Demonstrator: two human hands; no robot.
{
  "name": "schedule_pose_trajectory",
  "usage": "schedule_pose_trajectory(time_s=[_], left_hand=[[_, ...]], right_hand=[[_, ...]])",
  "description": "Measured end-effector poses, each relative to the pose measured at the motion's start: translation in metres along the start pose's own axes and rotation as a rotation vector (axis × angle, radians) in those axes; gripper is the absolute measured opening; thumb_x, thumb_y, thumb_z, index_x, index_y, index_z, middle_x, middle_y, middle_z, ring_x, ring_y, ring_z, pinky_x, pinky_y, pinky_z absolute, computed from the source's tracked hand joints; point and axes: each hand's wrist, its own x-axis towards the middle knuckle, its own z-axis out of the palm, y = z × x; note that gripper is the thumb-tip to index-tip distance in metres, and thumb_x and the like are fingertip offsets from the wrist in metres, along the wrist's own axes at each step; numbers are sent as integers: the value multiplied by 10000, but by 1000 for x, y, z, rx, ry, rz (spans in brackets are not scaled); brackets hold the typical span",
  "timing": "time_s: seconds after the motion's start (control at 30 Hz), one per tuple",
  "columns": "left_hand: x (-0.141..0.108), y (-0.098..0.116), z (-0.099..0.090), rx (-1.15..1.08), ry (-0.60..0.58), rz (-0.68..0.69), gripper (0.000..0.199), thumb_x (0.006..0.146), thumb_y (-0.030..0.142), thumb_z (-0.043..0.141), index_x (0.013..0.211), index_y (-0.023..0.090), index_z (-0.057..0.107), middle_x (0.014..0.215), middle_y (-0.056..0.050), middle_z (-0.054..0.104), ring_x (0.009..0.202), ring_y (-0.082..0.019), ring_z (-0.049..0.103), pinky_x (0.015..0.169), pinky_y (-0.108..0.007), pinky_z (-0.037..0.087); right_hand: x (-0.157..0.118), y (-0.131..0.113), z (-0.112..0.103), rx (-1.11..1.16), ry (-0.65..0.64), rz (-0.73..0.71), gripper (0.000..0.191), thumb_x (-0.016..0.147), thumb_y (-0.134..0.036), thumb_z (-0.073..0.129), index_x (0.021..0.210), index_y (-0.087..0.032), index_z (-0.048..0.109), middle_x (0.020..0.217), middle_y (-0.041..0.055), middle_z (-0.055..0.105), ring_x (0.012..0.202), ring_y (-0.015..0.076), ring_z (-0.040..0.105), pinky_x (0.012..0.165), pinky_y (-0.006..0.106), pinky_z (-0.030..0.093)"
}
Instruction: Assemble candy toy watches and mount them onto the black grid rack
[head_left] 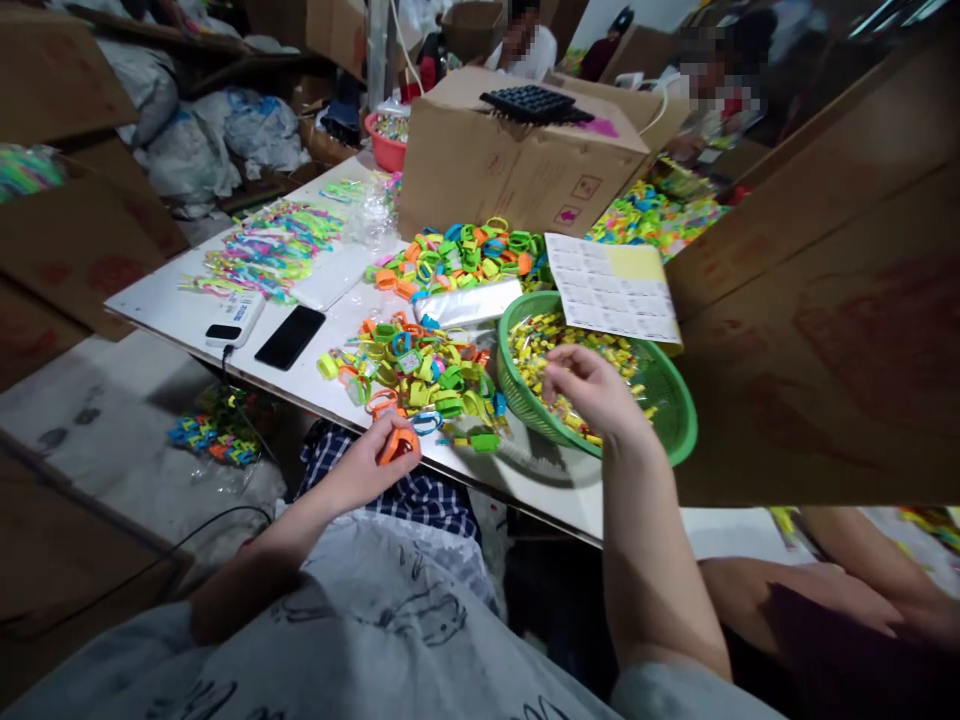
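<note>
My left hand [373, 462] is closed around an orange plastic toy watch [400, 446] at the table's front edge. Just beyond it lies a loose pile of green, yellow, orange and blue toy watches [450, 378]. Over a green plastic basket [679, 415] hangs my right hand [592, 388], its thumb and fingers curled together; whatever is between them is too small to make out. Inside the basket are many small yellow pieces [529, 340] with bits of other colours. A printed sheet of stickers [615, 290] rests across the basket's far rim.
A second heap of toy watches [480, 250] lies before a cardboard box [517, 150]. Left on the white table [161, 290] are a black phone [290, 337], a white power bank [235, 320] and colourful strips [277, 240]. Tall cardboard [817, 300] blocks the right, where another person's arm shows.
</note>
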Motion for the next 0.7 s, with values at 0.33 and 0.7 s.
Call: schedule_pose_trajectory(time_s=[0.33,0.7], left_hand=[[5,11,14,158,-58,95,180,755,317,537,845,207,428,724,37,447,654,-106,438,630,-240,380],[-4,15,8,442,-114,99,180,813,335,504,934,204,477,890,-11,544,808,-157,521,764,-310,416]], right_hand=[[-81,-15,111,614,-286,182,182,634,-342,790,739,-227,696,737,-8,617,515,78,515,467,214,436],[-82,-16,105,438,-314,176,163,642,-305,782,741,-206,698,755,-2,684,661,117,627,665,244,518]])
